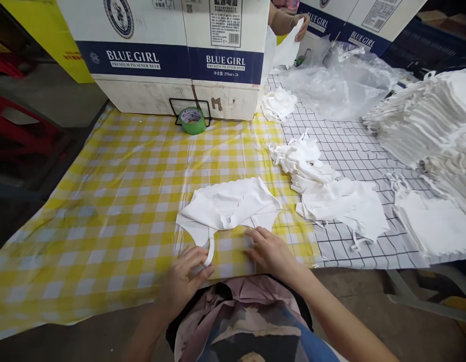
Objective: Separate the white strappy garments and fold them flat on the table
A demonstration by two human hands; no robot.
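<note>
A white camisole (233,203) lies spread on the yellow checked cloth in front of me, its scalloped edge away from me and a small printed label near its near edge. My left hand (187,274) is closed around one of its thin straps (210,249), which loops toward me. My right hand (270,251) is at the near right edge of the camisole, fingertips at the fabric. Its fingers are apart and slightly blurred, and nothing shows between them. The camisole's other strap is not visible.
Loose white garments (331,191) lie to the right, beside a folded stack (432,221) and a tall pile (425,115). Green tape (193,120) stands before a large carton (172,60). Behind it, another person's hand (302,25) holds white fabric near clear plastic bags (342,80).
</note>
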